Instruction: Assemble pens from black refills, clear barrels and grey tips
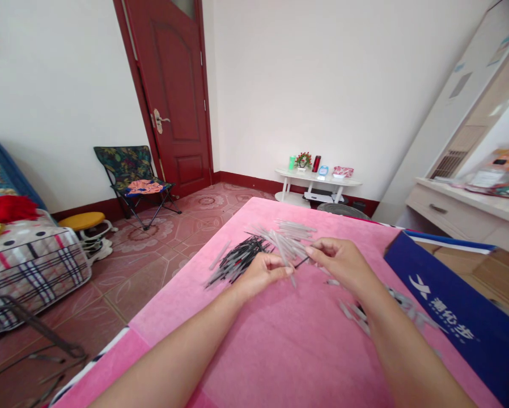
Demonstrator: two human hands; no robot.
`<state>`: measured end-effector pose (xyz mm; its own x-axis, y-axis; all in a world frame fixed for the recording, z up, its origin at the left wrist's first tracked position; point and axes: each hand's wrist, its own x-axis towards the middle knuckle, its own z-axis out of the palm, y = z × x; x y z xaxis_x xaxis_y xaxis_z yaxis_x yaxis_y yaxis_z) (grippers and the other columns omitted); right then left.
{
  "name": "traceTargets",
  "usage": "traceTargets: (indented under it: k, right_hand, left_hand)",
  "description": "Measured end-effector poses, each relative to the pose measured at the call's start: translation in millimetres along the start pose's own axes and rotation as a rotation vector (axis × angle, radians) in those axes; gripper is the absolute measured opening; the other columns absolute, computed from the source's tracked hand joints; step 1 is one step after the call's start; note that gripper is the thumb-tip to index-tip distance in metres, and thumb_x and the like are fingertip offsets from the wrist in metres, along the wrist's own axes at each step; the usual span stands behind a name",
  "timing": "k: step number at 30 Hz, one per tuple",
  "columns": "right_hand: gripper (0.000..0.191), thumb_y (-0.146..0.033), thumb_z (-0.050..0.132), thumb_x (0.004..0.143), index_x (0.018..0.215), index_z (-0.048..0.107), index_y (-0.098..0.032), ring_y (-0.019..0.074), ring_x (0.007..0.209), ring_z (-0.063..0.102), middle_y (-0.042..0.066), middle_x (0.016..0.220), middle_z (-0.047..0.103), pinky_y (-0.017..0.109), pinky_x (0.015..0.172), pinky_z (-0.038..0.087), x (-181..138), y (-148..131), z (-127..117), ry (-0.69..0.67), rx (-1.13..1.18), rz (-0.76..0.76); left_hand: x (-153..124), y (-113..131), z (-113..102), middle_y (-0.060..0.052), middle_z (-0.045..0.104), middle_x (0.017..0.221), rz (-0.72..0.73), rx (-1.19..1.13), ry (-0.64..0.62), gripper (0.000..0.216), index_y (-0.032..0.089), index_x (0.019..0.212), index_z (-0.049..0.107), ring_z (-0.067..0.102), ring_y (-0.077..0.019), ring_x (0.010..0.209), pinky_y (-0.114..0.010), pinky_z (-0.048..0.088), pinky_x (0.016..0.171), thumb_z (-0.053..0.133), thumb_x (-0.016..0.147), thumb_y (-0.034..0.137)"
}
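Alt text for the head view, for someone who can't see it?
A person's left hand pinches a thin pale stick and the right hand a thin dark stick, above a pink table cover. A dark pile and more pale sticks lie nearby; an open blue box sits at right.

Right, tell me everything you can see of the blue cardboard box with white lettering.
The blue cardboard box with white lettering stands upright, open-topped, on the pink cloth, to the right of the right hand, which does not touch it. A white logo marks its long side; inside shows brown. The frame cuts off its near end.
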<state>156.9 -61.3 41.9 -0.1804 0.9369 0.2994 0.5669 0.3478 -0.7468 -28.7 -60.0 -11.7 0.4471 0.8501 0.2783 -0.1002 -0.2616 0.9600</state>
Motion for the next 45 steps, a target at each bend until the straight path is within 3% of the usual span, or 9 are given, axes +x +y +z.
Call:
traceTargets:
  k: [5, 7, 10, 15, 19, 25, 30, 40, 45]
  right_hand:
    - [0.043, -0.032, 0.056, 0.069, 0.108, 0.053, -0.015, 0.0115, 0.049, 0.054, -0.001, 0.06, 0.061, 0.022, 0.049, 0.042, -2.0, -7.2, -0.2, 0.096, 0.088, 0.062]
    - [0.032, -0.029, 0.054, 0.069, 0.097, 0.057, -0.013, 0.0121, 0.051, 0.055, 0.001, 0.061, 0.061, 0.023, 0.05, 0.043, -2.3, -3.6, 1.7, 0.07, 0.079, 0.087]
    - [0.016, -0.023, 0.055, 0.065, 0.075, 0.061, -0.012, 0.015, 0.062, 0.059, 0.005, 0.069, 0.064, 0.026, 0.059, 0.046, -4.2, 10.1, 10.4, -0.165, 0.075, 0.097]
    - [0.011, -0.016, 0.056, 0.06, 0.069, 0.062, -0.014, 0.0141, 0.064, 0.058, 0.002, 0.067, 0.064, 0.025, 0.062, 0.045, -10.8, 33.9, 35.1, -0.418, 0.066, 0.053]
    - [0.009, -0.018, 0.052, 0.064, 0.056, 0.055, -0.014, 0.0113, 0.05, 0.053, -0.001, 0.051, 0.057, 0.022, 0.05, 0.041, -11.1, 36.6, 40.3, -0.4, 0.047, 0.11]
    - [0.01, -0.023, 0.052, 0.068, 0.064, 0.055, -0.014, 0.0088, 0.048, 0.048, -0.001, 0.054, 0.054, 0.02, 0.047, 0.037, -10.9, 4.6, 14.2, -0.342, 0.143, 0.102]
    - [0.013, -0.022, 0.052, 0.067, 0.069, 0.061, -0.013, 0.008, 0.051, 0.044, -0.001, 0.055, 0.051, 0.019, 0.046, 0.034, -16.1, -18.3, 2.5, -0.352, 0.096, 0.108]
    - [0.014, -0.02, 0.052, 0.065, 0.065, 0.065, -0.014, 0.0087, 0.05, 0.045, -0.002, 0.053, 0.053, 0.019, 0.046, 0.034, -14.9, -13.5, -0.5, -0.39, 0.071, 0.07]
    - [0.017, -0.024, 0.051, 0.066, 0.059, 0.063, -0.015, 0.0093, 0.05, 0.046, -0.003, 0.051, 0.052, 0.02, 0.047, 0.034, -11.8, -6.7, -5.9, -0.291, -0.034, -0.021]
  left_hand:
    - [0.5, -5.3, 1.1, -0.003, 0.063, 0.063, -0.059, -0.056, 0.011, 0.027, 0.012, 0.074, 0.068, 0.045, -0.0084, 0.047, -0.021, 0.032, 0.047, 0.061, 0.068, 0.038]
    - [1.4, -6.6, -0.8, -0.004, 0.063, 0.063, -0.062, -0.106, 0.05, 0.027, 0.012, 0.073, 0.068, 0.046, -0.0088, 0.048, -0.021, 0.033, 0.047, 0.061, 0.067, 0.038]
    - [2.3, -10.6, -4.0, -0.004, 0.062, 0.06, -0.055, -0.168, 0.116, 0.026, 0.012, 0.071, 0.067, 0.046, -0.0085, 0.047, -0.02, 0.032, 0.047, 0.062, 0.067, 0.037]
    - [2.2, -20.9, -6.5, -0.005, 0.062, 0.061, -0.081, -0.19, 0.168, 0.025, 0.011, 0.065, 0.065, 0.05, -0.0094, 0.05, -0.02, 0.033, 0.047, 0.062, 0.068, 0.036]
    - [4.1, -23.1, -8.7, -0.008, 0.065, 0.068, -0.107, -0.335, 0.206, 0.023, 0.01, 0.071, 0.065, 0.055, -0.0107, 0.057, -0.018, 0.036, 0.049, 0.063, 0.068, 0.033]
    - [13.6, -22.9, -19.9, -0.006, 0.065, 0.073, -0.13, -0.814, 0.384, 0.014, 0.009, 0.082, 0.062, 0.06, -0.0082, 0.06, -0.014, 0.044, 0.052, 0.059, 0.073, 0.019]
    - [15.9, -20.8, -22.7, -0.005, 0.064, 0.066, -0.113, -0.993, 0.434, 0.008, 0.007, 0.076, 0.06, 0.059, -0.0072, 0.055, -0.013, 0.047, 0.051, 0.053, 0.076, 0.011]
    - [14.1, -20.1, -19.7, -0.004, 0.063, 0.067, -0.075, -0.948, 0.423, 0.008, 0.007, 0.077, 0.061, 0.057, -0.0059, 0.053, -0.012, 0.046, 0.048, 0.055, 0.076, 0.012]
    - [9.0, -21.0, -12.1, -0.005, 0.065, 0.073, -0.146, -0.806, 0.38, 0.014, 0.01, 0.083, 0.062, 0.058, -0.0064, 0.054, -0.012, 0.042, 0.044, 0.061, 0.072, 0.018]
